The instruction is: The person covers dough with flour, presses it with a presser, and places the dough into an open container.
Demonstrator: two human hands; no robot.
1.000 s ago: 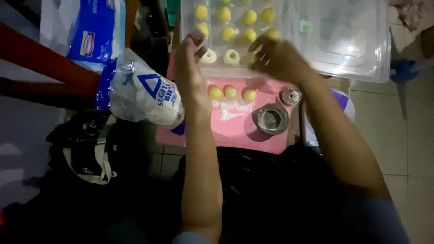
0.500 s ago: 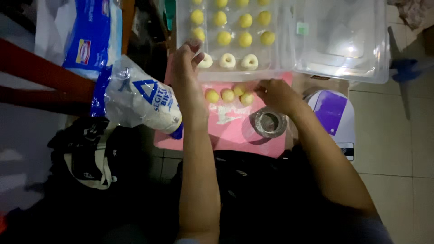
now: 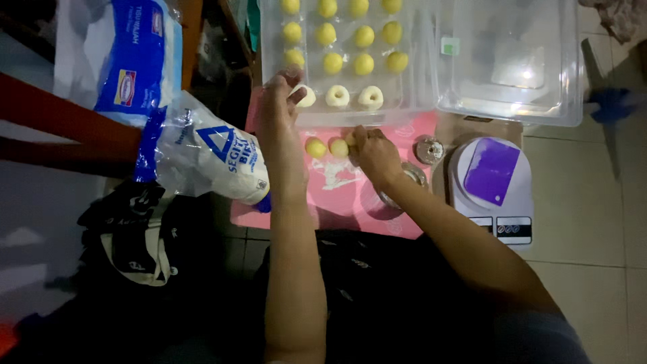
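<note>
Dough balls are what's getting handled, and the big clear plastic container point(image 3: 502, 108) at the top is holding most of them: rows of small round yellow dough balls point(image 3: 364, 64), plus pale ring-shaped dough pieces point(image 3: 337, 98) lining up along its near edge. Below it, the pink silicone mat point(image 3: 337, 199) is carrying only two loose yellow balls point(image 3: 315, 147) now, so I'd guess most of the batch is done and just a few are left. A white and blue flour bag point(image 3: 209, 158) is lying on its side at the left, and a white kitchen scale with a purple scraper point(image 3: 492, 178) is sitting on the right. The left hand point(image 3: 280, 118) is pinching a pale dough ring point(image 3: 304, 96) at the container's edge. The right hand point(image 3: 374, 152) is closing its fingers around one more yellow piece on the mat. A small round metal cutter point(image 3: 429, 149) is sitting just beside it.
</note>
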